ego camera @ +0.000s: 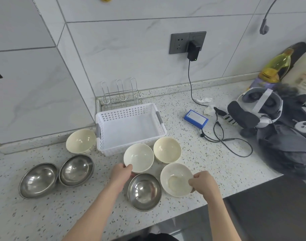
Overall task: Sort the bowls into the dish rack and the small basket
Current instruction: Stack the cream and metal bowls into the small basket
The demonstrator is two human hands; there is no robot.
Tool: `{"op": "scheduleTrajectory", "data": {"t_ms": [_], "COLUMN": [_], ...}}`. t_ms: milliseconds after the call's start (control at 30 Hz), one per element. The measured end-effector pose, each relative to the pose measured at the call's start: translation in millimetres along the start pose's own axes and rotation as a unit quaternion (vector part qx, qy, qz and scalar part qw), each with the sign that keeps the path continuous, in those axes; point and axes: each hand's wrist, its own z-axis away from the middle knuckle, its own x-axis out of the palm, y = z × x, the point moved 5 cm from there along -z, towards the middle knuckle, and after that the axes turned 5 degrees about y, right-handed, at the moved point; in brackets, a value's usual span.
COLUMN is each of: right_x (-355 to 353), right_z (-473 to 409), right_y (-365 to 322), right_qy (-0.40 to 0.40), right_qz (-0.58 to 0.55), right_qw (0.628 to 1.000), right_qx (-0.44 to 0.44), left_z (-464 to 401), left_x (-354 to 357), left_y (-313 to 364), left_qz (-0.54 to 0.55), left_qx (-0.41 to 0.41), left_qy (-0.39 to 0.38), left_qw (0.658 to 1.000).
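**Worktop inspection: both hands on cream bowls, basket holds nothing**

The left hand (121, 173) grips the near-left rim of a cream bowl (138, 157), thumb over the lip and fingers curled beneath. That bowl sits just in front of the white perforated basket (103, 124). The right hand (201, 181) pinches the right rim of a second cream bowl (174, 179), which lies nearer the counter's front edge; whether either bowl is lifted clear of the surface cannot be told.

A third cream bowl (167, 150) stands upright between the two held ones and the basket's front right corner. A fourth cream bowl (80, 140) leans tilted beside the basket's left end, touching or nearly touching its grey handle.

Three steel bowls are on the speckled countertop (192, 148): one (144, 191) directly between the two forearms, just beside both held bowls, and a pair to the left (76, 170) (38, 180), rims touching.

The wire dish rack (120, 94) stands behind the basket against the tiled wall, with no bowl in it (nor does the basket hold one).

To the right, well apart from the bowls: a blue battery pack (196, 118) with black cable, a wall charger (193, 50) plugged into the socket, and a white headset (260, 105) on dark cloth.
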Motion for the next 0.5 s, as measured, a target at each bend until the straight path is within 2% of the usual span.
{"op": "scheduleTrajectory", "data": {"t_ms": [133, 267, 500], "right_x": [-18.1, -44.2, -58.9], "right_z": [1.4, 1.3, 1.5], "right_y": [-11.1, -28.8, -74.2], "right_qy": [0.0, -0.009, -0.012], "right_qz": [0.024, 0.036, -0.067], "right_qw": [1.0, 0.999, 0.995], "right_qx": [-0.01, -0.028, -0.075], "left_z": [1.2, 10.9, 32.1], "left_x": [-5.4, -19.0, -44.0], "left_y": [-2.0, 0.2, 18.7], "left_qz": [-0.001, -0.008, 0.024], "left_qx": [0.011, 0.009, 0.024], "left_qy": [0.021, 0.003, -0.007], "left_qw": [1.0, 1.0, 0.999]}}
